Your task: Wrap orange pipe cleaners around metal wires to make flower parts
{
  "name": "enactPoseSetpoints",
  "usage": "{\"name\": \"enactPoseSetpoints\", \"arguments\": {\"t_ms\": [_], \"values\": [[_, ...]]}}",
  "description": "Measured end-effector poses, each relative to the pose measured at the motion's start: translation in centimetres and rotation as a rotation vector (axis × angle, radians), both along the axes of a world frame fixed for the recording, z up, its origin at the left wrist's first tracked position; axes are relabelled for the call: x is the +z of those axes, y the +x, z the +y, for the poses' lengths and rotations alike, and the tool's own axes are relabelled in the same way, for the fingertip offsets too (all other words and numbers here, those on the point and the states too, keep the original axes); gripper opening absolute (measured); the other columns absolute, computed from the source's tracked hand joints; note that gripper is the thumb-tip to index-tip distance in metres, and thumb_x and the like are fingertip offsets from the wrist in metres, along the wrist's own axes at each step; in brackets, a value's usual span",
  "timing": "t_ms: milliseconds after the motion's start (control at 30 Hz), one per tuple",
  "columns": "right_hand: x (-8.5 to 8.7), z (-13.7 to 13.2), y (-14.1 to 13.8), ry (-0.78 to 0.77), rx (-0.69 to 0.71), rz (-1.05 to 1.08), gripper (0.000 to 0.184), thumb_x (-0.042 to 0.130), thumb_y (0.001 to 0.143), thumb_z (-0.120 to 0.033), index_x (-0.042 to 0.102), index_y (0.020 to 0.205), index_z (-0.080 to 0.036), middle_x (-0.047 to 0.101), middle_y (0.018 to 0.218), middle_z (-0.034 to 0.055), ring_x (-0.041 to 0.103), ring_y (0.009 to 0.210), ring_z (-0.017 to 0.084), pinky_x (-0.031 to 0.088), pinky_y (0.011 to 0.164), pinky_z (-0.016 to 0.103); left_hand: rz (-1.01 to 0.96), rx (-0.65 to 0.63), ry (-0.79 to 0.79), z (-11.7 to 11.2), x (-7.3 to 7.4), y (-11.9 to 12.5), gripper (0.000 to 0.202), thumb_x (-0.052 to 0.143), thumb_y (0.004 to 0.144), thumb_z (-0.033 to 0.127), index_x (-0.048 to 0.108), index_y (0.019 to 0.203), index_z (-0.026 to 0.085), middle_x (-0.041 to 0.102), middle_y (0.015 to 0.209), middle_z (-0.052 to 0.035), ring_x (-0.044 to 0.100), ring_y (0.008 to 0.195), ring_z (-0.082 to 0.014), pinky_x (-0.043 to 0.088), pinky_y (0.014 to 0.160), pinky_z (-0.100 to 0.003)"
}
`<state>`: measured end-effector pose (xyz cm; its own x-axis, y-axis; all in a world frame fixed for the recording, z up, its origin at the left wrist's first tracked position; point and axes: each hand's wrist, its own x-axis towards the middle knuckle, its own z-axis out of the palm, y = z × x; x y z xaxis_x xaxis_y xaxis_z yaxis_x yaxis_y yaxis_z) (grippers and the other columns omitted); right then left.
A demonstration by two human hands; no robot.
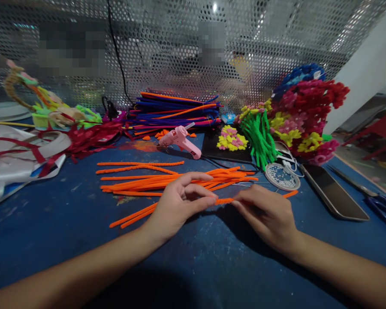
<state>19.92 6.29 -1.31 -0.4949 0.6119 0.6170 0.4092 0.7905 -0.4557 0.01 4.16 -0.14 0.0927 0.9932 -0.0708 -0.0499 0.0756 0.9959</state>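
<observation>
Pinching a twisted orange strand [224, 201] at its near-left end, the right hand [270, 212] closes thumb against fingers, while the left hand [180, 201] grips the same strand with its thumb and a fingertip. The twisted stretch lies in the narrow gap between both hands. Two orange stem ends [133, 218] stick out to the left of the left hand; whether they join the strand cannot be told. Just beyond the left hand spreads a pile of orange stems [138, 183], and farther beyond it rests a pink glue gun [182, 139]. Beyond the right hand sit a round dish of beads [283, 177] and a bundle of green stems [260, 139]; to its right lie a phone [334, 191] and, farther out, blue-handled scissors [371, 195].
</observation>
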Motion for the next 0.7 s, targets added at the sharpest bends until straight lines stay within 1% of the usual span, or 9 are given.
{"name": "enactPoseSetpoints", "arguments": {"t_ms": [67, 133, 200, 267, 333, 433, 567, 633, 700], "values": [[0.0, 0.0, 0.0, -0.011, -0.012, 0.005, 0.008, 0.052, 0.085, -0.018, 0.060, 0.083, -0.017, 0.059, 0.068, 0.0008, 0.053, 0.059, 0.010, 0.041, 0.054, 0.021, 0.039, 0.031, 0.044, -0.2, 0.1, 0.0, 0.037, 0.075, 0.062, 0.025, 0.059, 0.095, 0.018, 0.070, 0.074, -0.0008, 0.064, 0.065, -0.0142, 0.049, 0.060, -0.023], [0.0, 0.1, 0.0, -0.016, -0.028, 0.005, 0.009, 0.052, 0.085, -0.018, 0.060, 0.083, -0.017, 0.058, 0.067, 0.0005, 0.053, 0.059, 0.010, 0.041, 0.054, 0.021, 0.139, 0.061, 0.149, -0.5, 0.4, -0.1, 0.019, 0.072, 0.066, 0.024, 0.063, 0.082, 0.018, 0.070, 0.077, -0.0014, 0.065, 0.071, -0.0157, 0.051, 0.066, -0.025], [0.1, 0.0, -0.1, 0.006, -0.032, -0.005, 0.008, 0.052, 0.085, -0.018, 0.059, 0.081, -0.016, 0.057, 0.065, 0.0004, 0.052, 0.057, 0.010, 0.040, 0.052, 0.021, 0.276, 0.058, 0.304, -0.9, 0.6, -0.3, 0.003, 0.067, 0.072, 0.022, 0.065, 0.071, 0.020, 0.070, 0.077, -0.0013, 0.065, 0.074, -0.0160, 0.052, 0.071, -0.026], [0.1, -0.1, -0.1, 0.060, -0.027, -0.034, 0.008, 0.052, 0.083, -0.017, 0.059, 0.080, -0.015, 0.056, 0.062, 0.0006, 0.051, 0.055, 0.010, 0.038, 0.051, 0.021, 0.385, 0.022, 0.455, -1.3, 0.7, -0.6, 0.008, 0.062, 0.076, 0.020, 0.066, 0.069, 0.022, 0.070, 0.075, -0.0010, 0.065, 0.075, -0.0163, 0.052, 0.073, -0.028], [0.0, -0.2, -0.1, 0.119, -0.009, -0.081, 0.007, 0.052, 0.083, -0.016, 0.058, 0.080, -0.015, 0.057, 0.064, 0.0016, 0.051, 0.055, 0.011, 0.039, 0.051, 0.022, 0.453, 0.008, 0.540, -1.5, 0.6, -0.7, 0.008, 0.061, 0.076, 0.019, 0.065, 0.071, 0.023, 0.070, 0.076, -0.0008, 0.066, 0.076, -0.0165, 0.052, 0.073, -0.028], [-0.4, -0.4, -0.3, 0.202, 0.019, -0.136, 0.006, 0.052, 0.083, -0.017, 0.058, 0.084, -0.015, 0.063, 0.073, 0.0044, 0.056, 0.063, 0.013, 0.043, 0.057, 0.024, 0.512, 0.020, 0.537, -1.8, 0.2, -0.6, 0.006, 0.062, 0.077, 0.018, 0.064, 0.075, 0.023, 0.070, 0.077, -0.0003, 0.066, 0.074, -0.0156, 0.052, 0.070, -0.027], [-0.7, -0.5, -0.3, 0.273, 0.069, -0.167, 0.011, 0.048, 0.087, -0.015, 0.059, 0.088, -0.015, 0.065, 0.079, 0.0052, 0.057, 0.065, 0.012, 0.042, 0.057, 0.023, 0.471, -0.049, 0.514, -2.0, -0.1, -0.1, 0.006, 0.065, 0.075, 0.018, 0.064, 0.078, 0.023, 0.069, 0.078, 0.0003, 0.064, 0.074, -0.0143, 0.051, 0.070, -0.025], [-0.7, -0.4, -0.3, 0.292, 0.077, -0.175, 0.012, 0.048, 0.087, -0.015, 0.060, 0.088, -0.015, 0.065, 0.077, 0.0046, 0.054, 0.062, 0.012, 0.040, 0.054, 0.023, 0.454, -0.062, 0.462, -2.1, 0.2, 0.2, 0.006, 0.067, 0.073, 0.020, 0.064, 0.078, 0.022, 0.069, 0.078, 0.0001, 0.064, 0.074, -0.0143, 0.050, 0.072, -0.025], [-0.6, -0.4, -0.2, 0.335, 0.065, -0.174, 0.011, 0.050, 0.085, -0.014, 0.061, 0.087, -0.016, 0.065, 0.075, 0.0042, 0.052, 0.059, 0.012, 0.038, 0.052, 0.025, 0.411, -0.057, 0.344, -2.1, 0.5, 0.5, 0.006, 0.067, 0.073, 0.023, 0.065, 0.078, 0.021, 0.069, 0.078, -0.0005, 0.063, 0.074, -0.0141, 0.049, 0.070, -0.024]]}}
